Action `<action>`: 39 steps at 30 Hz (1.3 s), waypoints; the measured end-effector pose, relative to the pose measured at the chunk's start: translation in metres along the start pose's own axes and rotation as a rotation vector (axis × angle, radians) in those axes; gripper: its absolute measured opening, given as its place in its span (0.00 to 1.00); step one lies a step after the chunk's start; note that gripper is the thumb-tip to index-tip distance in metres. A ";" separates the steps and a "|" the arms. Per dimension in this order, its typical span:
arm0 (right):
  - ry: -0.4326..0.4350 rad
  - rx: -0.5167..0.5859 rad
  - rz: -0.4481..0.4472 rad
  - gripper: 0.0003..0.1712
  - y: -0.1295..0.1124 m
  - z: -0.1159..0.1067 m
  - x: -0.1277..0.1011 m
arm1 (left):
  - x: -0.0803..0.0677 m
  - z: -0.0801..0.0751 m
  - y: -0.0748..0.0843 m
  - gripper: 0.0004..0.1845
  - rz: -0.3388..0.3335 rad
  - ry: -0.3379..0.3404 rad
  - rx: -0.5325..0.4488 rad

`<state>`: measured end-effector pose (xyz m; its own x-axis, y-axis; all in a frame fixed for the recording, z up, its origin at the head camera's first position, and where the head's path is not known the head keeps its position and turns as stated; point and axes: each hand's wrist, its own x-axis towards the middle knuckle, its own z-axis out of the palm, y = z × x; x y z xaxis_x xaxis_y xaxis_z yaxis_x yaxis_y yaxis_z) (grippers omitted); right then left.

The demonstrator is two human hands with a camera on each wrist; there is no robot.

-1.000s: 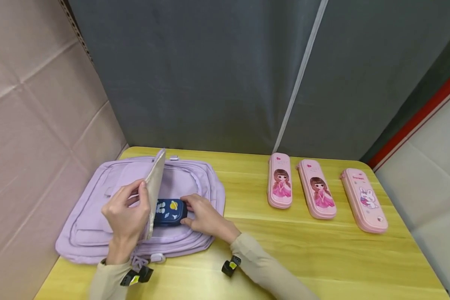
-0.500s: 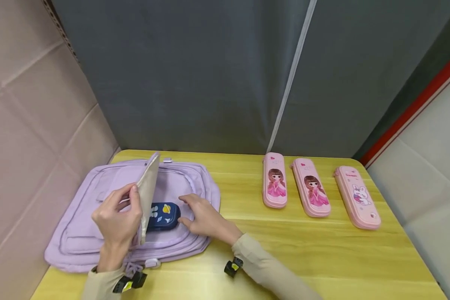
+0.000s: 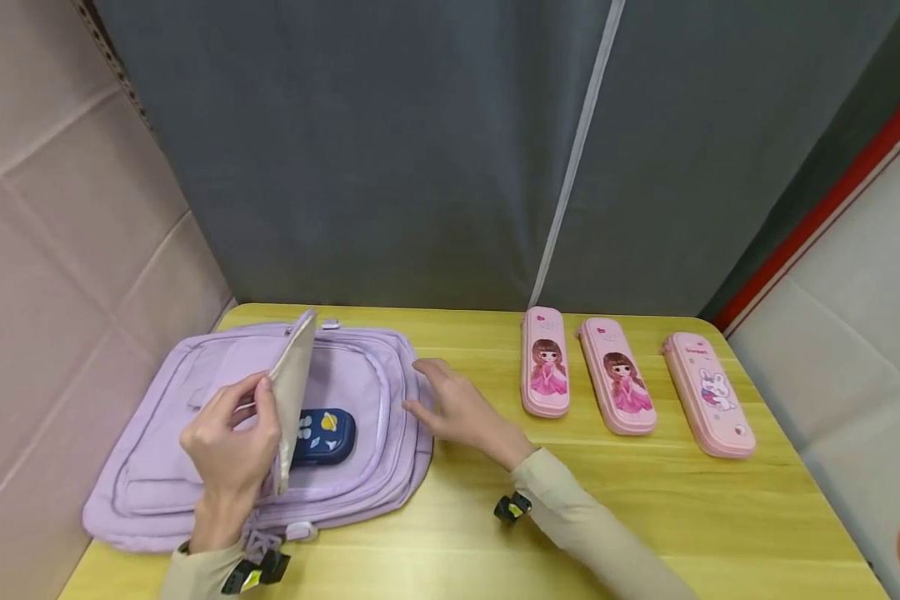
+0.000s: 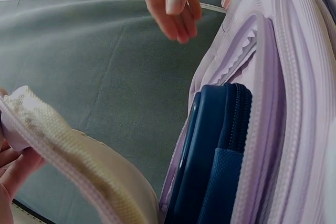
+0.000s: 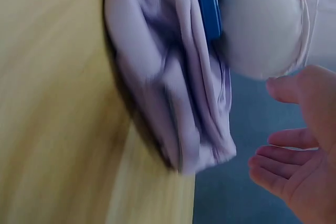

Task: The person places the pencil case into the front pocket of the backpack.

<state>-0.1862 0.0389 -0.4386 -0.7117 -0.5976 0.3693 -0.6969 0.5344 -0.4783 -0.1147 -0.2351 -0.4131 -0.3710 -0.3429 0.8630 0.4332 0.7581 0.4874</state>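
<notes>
Left hand [image 3: 228,442]: fingers curled round the backpack flap [image 3: 292,396], holding it raised.
Right hand [image 3: 461,408]: fingers relaxed and apart, holding nothing — just beside the backpack [image 3: 157,467].
Navy pencil case [image 3: 322,435]: inside the opened backpack — partly under the flap.

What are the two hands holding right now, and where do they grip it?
The left hand grips the backpack flap by its open edge, holding it up over the navy pencil case. The right hand holds nothing; its fingers are relaxed beside the backpack.
</notes>
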 end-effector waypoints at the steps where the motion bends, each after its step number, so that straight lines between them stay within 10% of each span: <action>1: 0.004 -0.011 0.008 0.35 0.004 -0.004 -0.002 | -0.001 0.000 0.000 0.06 0.002 0.005 0.001; 20: 0.239 -0.175 0.305 0.53 0.069 -0.052 -0.048 | -0.004 0.002 0.000 0.07 -0.008 0.027 0.002; 28: 0.224 -0.113 0.624 0.62 0.090 -0.053 -0.073 | -0.004 0.003 0.001 0.06 -0.009 0.024 -0.005; 39: 0.191 -0.117 0.716 0.65 0.106 -0.045 -0.093 | -0.006 0.005 0.001 0.06 0.001 0.040 -0.018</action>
<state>-0.1982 0.1781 -0.4881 -0.9902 0.0285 0.1367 -0.0550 0.8203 -0.5694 -0.1162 -0.2294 -0.4183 -0.3375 -0.3642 0.8680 0.4484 0.7486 0.4885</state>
